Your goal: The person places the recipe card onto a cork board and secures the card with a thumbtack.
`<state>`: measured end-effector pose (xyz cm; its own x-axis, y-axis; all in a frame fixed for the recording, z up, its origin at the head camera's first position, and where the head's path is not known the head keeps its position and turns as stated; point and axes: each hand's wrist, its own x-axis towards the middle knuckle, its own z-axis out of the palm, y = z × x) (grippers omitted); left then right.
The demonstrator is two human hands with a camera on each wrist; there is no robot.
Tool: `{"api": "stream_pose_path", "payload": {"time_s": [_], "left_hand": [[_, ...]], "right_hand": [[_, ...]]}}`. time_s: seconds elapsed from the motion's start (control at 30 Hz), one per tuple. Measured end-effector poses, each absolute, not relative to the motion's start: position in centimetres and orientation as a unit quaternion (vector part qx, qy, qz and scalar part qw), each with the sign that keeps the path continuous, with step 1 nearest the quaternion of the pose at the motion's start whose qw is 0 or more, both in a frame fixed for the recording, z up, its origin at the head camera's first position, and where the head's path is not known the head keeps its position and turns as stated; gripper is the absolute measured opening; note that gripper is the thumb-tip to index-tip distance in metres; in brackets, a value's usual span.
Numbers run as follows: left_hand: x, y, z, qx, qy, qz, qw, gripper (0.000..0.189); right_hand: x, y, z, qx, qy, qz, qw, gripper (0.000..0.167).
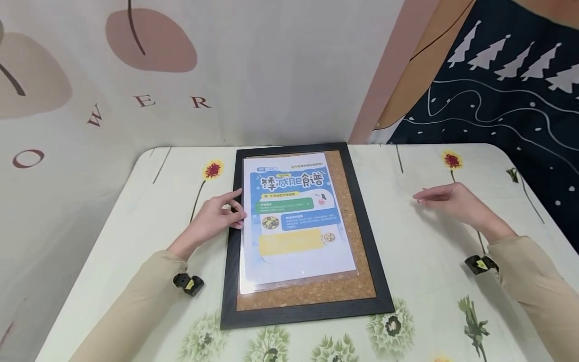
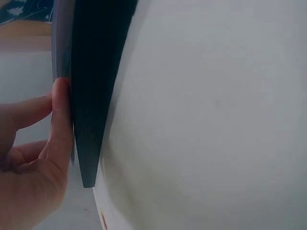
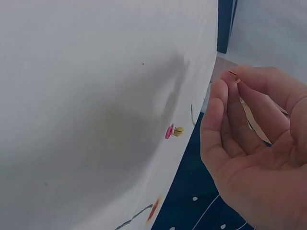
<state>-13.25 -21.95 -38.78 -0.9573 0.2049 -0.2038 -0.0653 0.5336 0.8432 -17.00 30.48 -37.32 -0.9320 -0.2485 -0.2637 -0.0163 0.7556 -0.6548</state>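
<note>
A printed, laminated sheet point(image 1: 298, 271) in blue, green and yellow lies on a cork board point(image 1: 316, 294) with a black frame point(image 1: 307, 311). At the sheet's left edge, my left hand point(image 1: 214, 218) touches it with bent thumb and fingers beside the frame. In the left wrist view, one fingertip point(image 2: 61, 84) overlaps the sheet's edge close above the dark frame. To the right of the board, my right hand point(image 1: 445, 198) hovers over the table and pinches a small orange pushpin point(image 3: 235, 76) between thumb and fingertips. Most of the pin is hidden by the fingers.
A small pink piece point(image 3: 169, 132) with a gold-coloured part point(image 3: 178, 131) beside it sits on the table in the right wrist view. The flowered tablecloth point(image 1: 407, 241) covers the table. Behind stands a printed curtain point(image 1: 289, 75), and a dark tree-patterned cloth point(image 1: 506, 110) hangs at the right.
</note>
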Motion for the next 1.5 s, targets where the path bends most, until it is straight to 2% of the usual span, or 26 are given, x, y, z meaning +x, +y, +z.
{"api": "stream_pose_path", "payload": {"time_s": [0.43, 0.83, 1.1, 1.5], "left_hand": [[-14.0, -21.5, -38.7, 0.054, 0.865, 0.469, 0.168, 0.064], [-14.1, -21.2, -38.7, 0.053, 0.854, 0.485, 0.182, 0.063], [-13.4, -20.3, -38.5, 0.015, 0.861, 0.479, 0.17, 0.065], [-12.8, -20.4, -38.6, 0.025, 0.856, 0.488, 0.169, 0.062]], "right_hand": [[-17.0, 30.3, -37.3, -0.11, 0.922, -0.342, 0.142, 0.024], [-17.8, 29.1, -37.3, -0.107, 0.917, -0.358, 0.138, 0.026], [-17.7, 28.6, -37.5, -0.114, 0.908, -0.379, 0.135, 0.025], [-17.7, 28.5, -38.1, -0.112, 0.911, -0.373, 0.134, 0.026]]}}
